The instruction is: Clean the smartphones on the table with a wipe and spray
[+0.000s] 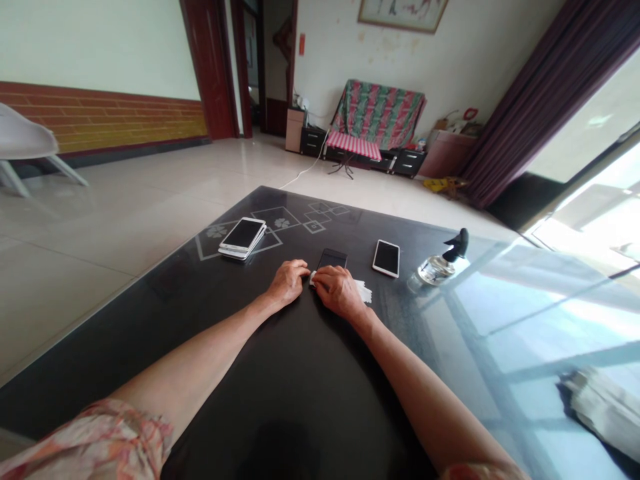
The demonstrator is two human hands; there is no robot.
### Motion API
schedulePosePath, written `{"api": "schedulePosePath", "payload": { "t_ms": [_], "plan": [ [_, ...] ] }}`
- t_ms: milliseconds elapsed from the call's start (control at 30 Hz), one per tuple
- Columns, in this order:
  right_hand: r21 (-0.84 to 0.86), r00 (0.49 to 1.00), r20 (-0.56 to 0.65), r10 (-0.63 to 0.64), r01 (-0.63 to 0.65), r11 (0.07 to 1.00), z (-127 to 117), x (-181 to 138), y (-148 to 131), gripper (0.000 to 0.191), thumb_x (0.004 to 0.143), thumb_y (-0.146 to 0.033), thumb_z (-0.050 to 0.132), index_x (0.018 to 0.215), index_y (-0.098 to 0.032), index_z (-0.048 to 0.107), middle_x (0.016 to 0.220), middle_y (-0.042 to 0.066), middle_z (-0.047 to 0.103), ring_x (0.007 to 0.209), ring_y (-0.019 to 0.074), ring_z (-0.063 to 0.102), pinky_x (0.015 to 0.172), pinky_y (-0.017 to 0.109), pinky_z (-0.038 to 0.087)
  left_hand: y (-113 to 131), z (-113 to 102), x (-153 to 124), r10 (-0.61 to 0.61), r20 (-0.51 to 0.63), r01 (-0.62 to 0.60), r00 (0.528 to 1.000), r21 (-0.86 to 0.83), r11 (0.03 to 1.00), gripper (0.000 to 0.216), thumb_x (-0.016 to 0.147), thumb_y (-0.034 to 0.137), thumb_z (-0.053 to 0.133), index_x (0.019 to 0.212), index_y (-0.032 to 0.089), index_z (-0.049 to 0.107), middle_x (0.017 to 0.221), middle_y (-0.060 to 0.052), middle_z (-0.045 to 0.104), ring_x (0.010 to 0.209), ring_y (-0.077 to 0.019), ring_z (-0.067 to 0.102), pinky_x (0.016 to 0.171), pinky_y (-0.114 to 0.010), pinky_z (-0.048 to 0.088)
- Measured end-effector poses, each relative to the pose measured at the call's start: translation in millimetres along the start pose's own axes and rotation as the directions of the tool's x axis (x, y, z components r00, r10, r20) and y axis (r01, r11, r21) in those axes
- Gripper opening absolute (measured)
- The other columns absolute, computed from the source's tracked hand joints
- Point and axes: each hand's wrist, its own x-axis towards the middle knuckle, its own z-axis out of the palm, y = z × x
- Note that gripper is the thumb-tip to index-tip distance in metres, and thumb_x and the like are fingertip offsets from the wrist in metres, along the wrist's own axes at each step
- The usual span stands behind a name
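Note:
A dark smartphone (333, 258) lies on the black table in front of me, its near part covered by my right hand. My right hand (339, 289) is closed over a white tissue (365, 291), which sticks out on both sides of the fingers, at the phone's near end. My left hand (290, 281) rests just to the left with its fingers curled together. Its fingertips are close to the phone's near left corner; whatever they may pinch is hidden.
A stack of white-framed phones (243, 236) sits at the left. To the right are a white phone (387, 258), lying face up, and a clear spray bottle (440, 263) with a black trigger. Some pale cloth (605, 407) lies by the right edge of the glossy table (300, 413).

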Motion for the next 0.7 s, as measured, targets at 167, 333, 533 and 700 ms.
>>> {"api": "schedulePosePath", "payload": {
  "t_ms": [167,333,533,700],
  "plan": [
    [-0.003,0.999,0.000,-0.050,0.050,0.999,-1,-4,-2,0.015,0.089,-0.017,0.057,0.091,-0.022,0.071,0.102,0.003,0.071,0.086,0.0176,0.061,0.082,0.032,0.039,-3,3,0,0.014,-0.003,-0.014,1.000,0.012,1.000,0.045,0.072,-0.002,0.043,0.091,0.021,0.077,0.110,-0.004,0.071,0.101,-0.0193,0.065,0.096,-0.033,0.052],
    [0.011,1.000,-0.026,0.002,-0.002,1.000,2,2,11,0.016,0.091,-0.018,0.057,0.092,-0.023,0.072,0.103,0.003,0.071,0.090,0.0181,0.062,0.082,0.032,0.040,-4,4,-1,0.033,0.000,-0.033,0.999,0.024,0.999,0.046,0.071,-0.002,0.042,0.091,0.020,0.077,0.111,-0.005,0.071,0.101,-0.0194,0.065,0.096,-0.034,0.052],
    [0.036,0.999,-0.044,-0.019,0.021,0.999,4,1,13,0.015,0.089,-0.017,0.058,0.092,-0.023,0.072,0.103,0.004,0.071,0.089,0.0179,0.062,0.083,0.033,0.041,-1,1,0,0.023,0.009,-0.024,1.000,0.017,1.000,0.047,0.071,-0.003,0.042,0.092,0.020,0.077,0.111,-0.005,0.071,0.103,-0.0191,0.065,0.097,-0.033,0.052],
    [0.032,0.997,-0.038,-0.067,0.069,0.997,1,-8,2,0.013,0.087,-0.015,0.060,0.091,-0.022,0.071,0.101,0.004,0.071,0.087,0.0177,0.061,0.082,0.033,0.040,-1,2,0,0.027,0.016,-0.027,1.000,0.013,1.000,0.049,0.068,-0.004,0.042,0.091,0.021,0.077,0.109,-0.004,0.071,0.103,-0.0190,0.065,0.097,-0.034,0.052]
  ]
}}
